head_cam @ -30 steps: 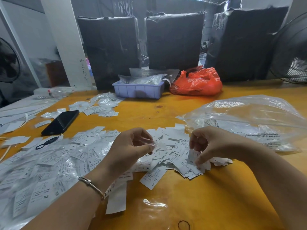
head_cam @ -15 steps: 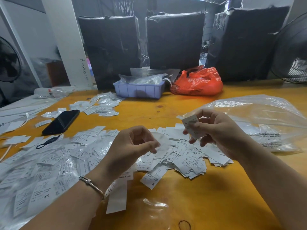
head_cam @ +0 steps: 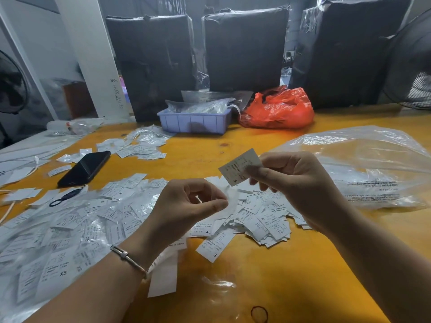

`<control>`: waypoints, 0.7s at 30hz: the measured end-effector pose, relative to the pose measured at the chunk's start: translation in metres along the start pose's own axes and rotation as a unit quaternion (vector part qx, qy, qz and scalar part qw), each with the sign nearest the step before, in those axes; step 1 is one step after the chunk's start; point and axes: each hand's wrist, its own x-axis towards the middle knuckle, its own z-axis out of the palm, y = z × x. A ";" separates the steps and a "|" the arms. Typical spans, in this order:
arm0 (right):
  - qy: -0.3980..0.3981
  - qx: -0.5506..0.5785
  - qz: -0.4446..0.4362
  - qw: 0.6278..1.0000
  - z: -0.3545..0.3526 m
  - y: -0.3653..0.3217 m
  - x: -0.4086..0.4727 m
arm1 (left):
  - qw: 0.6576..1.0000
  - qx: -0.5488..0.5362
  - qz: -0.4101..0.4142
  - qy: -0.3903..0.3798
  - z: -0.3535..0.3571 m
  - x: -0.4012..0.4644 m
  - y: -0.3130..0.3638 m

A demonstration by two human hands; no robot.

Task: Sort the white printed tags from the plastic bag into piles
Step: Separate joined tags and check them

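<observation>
the right hand (head_cam: 296, 183) is pinching a white tag (head_cam: 240, 166) marked "s", holding it raised above the loose heap (head_cam: 261, 217) of tags lying on the yellow table (head_cam: 291, 276). the left hand (head_cam: 186, 206) is hovering just left of that tag, its thumb and fingers curling together and pinching a thin clear sleeve (head_cam: 229, 201) over the heap. a bracelet (head_cam: 128, 258) is sitting on the left wrist. left of the heap, more tags (head_cam: 58, 241) in clear sleeves are spreading toward the table edge, some showing "xs" and "s". right of the heap, the big clear bag (head_cam: 373, 166) is lying slumped with printed tags inside. behind the heap and to its left, a black phone (head_cam: 85, 169) is lying flat; farther behind, a lilac tray (head_cam: 193, 122) is standing beside a red bag (head_cam: 277, 109).
</observation>
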 end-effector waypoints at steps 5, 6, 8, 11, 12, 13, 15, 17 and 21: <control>-0.020 -0.007 -0.006 1.000 0.002 -0.004 -0.002 | 1.000 0.000 0.006 0.001 0.000 0.000 0.001; -0.025 -0.011 -0.005 1.000 0.002 -0.005 -0.003 | 1.000 -0.001 0.005 0.002 0.000 0.000 0.001; -0.032 -0.019 -0.002 0.999 0.003 -0.004 -0.003 | 1.000 -0.001 0.005 0.003 0.000 0.000 0.001; -0.031 -0.021 -0.001 0.999 0.003 -0.003 -0.003 | 1.000 -0.004 0.005 0.005 0.000 0.000 0.002; -0.030 -0.022 -0.003 0.999 0.003 -0.003 -0.003 | 1.000 -0.006 0.004 0.007 0.000 0.000 0.002; -0.028 -0.022 -0.004 0.999 0.002 -0.003 -0.003 | 1.000 -0.006 0.002 0.009 0.000 0.000 0.002; -0.019 -0.008 -0.005 1.000 0.002 -0.004 -0.003 | 1.000 -0.001 -0.004 0.014 0.000 0.000 0.001; -0.014 0.016 -0.006 1.000 0.000 -0.004 -0.003 | 1.000 0.000 -0.007 0.014 0.001 0.000 0.001; -0.031 0.003 0.000 1.000 0.001 -0.004 -0.004 | 1.000 0.000 -0.010 0.015 0.001 0.000 0.002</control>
